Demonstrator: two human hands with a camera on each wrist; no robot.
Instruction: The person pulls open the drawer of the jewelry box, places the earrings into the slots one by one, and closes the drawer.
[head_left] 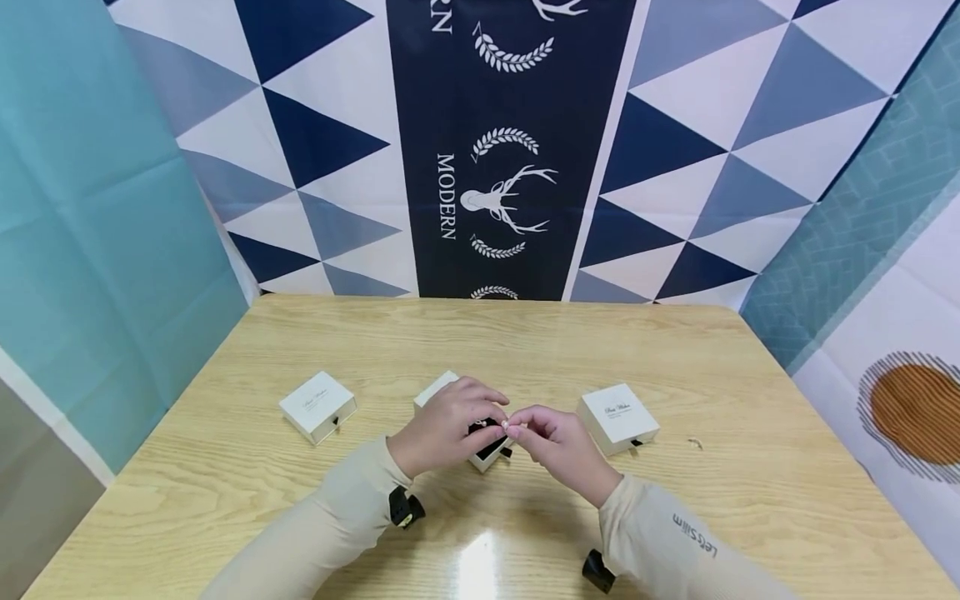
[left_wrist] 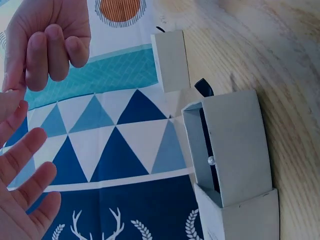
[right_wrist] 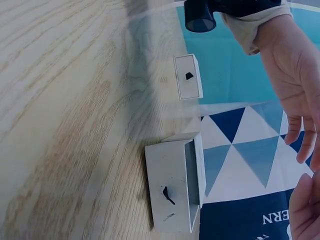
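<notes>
Over the middle white box, both hands meet fingertip to fingertip. My left hand (head_left: 453,423) pinches a small pearl-like piece (head_left: 506,425) between thumb and index finger, and my right hand (head_left: 561,443) pinches it from the other side. Fingers cover most of the piece, so I cannot tell its exact kind. Beneath them, the drawer (left_wrist: 235,145) of the middle box is pulled out of its sleeve (left_wrist: 252,217). Another pearl (left_wrist: 211,160) sits in the drawer's black lining, and a black ribbon tab (left_wrist: 203,87) sticks out at its end.
A closed white box (head_left: 317,407) with a black tab stands on the left of the wooden table (head_left: 360,333). Another closed white box (head_left: 619,418) with printed lettering is at the right. Beside that one lies a tiny gold-coloured item (head_left: 696,443). Patterned cloth (head_left: 487,100) hangs behind.
</notes>
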